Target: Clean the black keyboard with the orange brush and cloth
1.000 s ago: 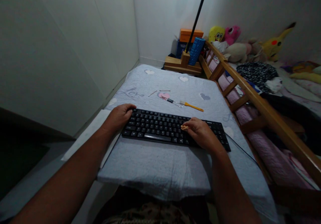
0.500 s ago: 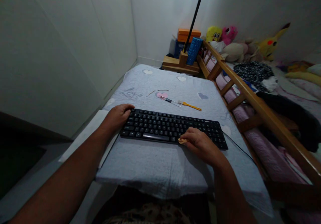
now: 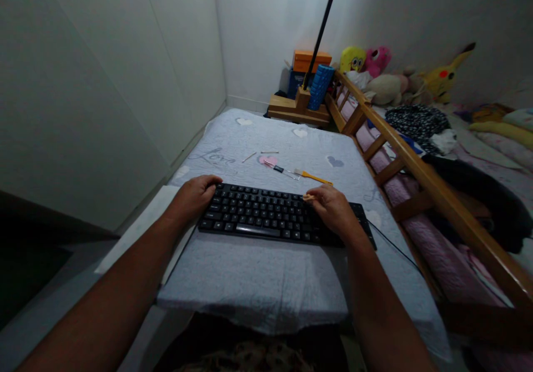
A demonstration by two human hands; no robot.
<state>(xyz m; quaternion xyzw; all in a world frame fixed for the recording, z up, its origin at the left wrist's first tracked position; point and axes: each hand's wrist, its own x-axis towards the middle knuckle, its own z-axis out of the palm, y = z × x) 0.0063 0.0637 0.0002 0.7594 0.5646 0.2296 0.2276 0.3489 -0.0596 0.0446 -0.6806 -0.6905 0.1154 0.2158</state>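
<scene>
A black keyboard (image 3: 258,211) lies across the cloth-covered table. My left hand (image 3: 196,194) grips its upper left corner, thumb along the side and fingers over the back edge. My right hand (image 3: 331,205) is closed on a small crumpled tan cloth (image 3: 308,197), held at the top row of keys right of the middle. That hand and forearm hide much of the number pad. Just behind the keyboard lie a yellow-handled brush (image 3: 316,178) and a thin clear tool with a black grip (image 3: 278,169). Two cotton swabs, one of them this swab (image 3: 270,152), lie farther back.
The table's pale cover (image 3: 258,266) has printed hearts. A keyboard cable (image 3: 393,244) runs off to the right, toward a wooden bed rail (image 3: 420,177). White paper (image 3: 137,227) sits at the left edge. A lamp pole (image 3: 322,28) stands behind the table.
My right hand has moved from the front edge of the keyboard up to its back row of keys, with the tan cloth still in it. My left hand keeps its hold on the corner.
</scene>
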